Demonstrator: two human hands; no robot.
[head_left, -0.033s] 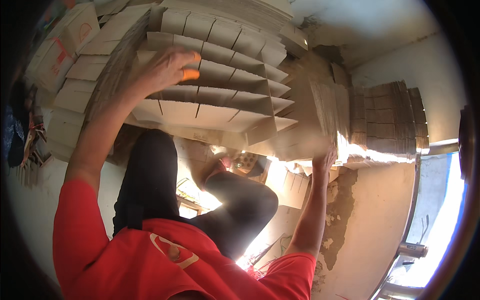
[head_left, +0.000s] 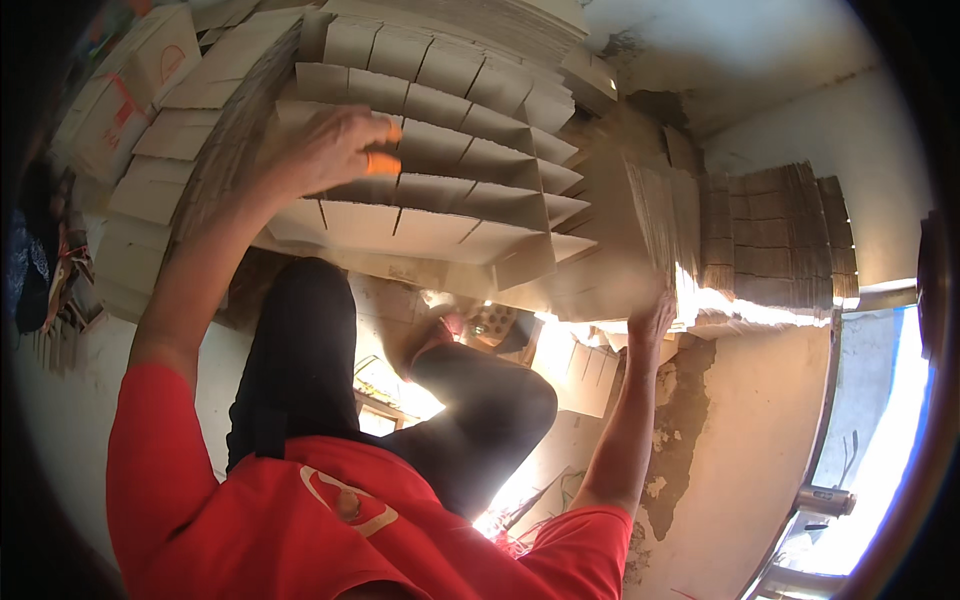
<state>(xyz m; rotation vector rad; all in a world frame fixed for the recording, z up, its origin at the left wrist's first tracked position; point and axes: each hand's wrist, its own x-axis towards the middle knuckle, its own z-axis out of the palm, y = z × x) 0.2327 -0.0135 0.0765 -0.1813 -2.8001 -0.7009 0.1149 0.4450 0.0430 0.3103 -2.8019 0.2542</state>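
A grid of slotted cardboard dividers (head_left: 430, 225) stands on edge before me, several long strips in rows with a crossing strip at the right end. My left hand (head_left: 335, 150) is over the left part of these rows, its fingers apart and two of them tipped with orange finger covers. Nothing shows between those fingers; whether they touch a strip I cannot tell. My right hand (head_left: 652, 318) is at the near lower edge of a stack of cardboard strips (head_left: 650, 220) to the right. Haze blurs its fingertips, so any grip there is unclear.
A white carton (head_left: 125, 90) with red marks and stacked cardboard (head_left: 165, 155) stand at the left. More bundled cardboard strips (head_left: 775, 235) stand at the right against the wall. My bent knees (head_left: 300, 330) are below the dividers. A bright window (head_left: 875, 430) is at the far right.
My left hand has shifted slightly nearer to me over the dividers. The right hand and the cardboard look almost unchanged.
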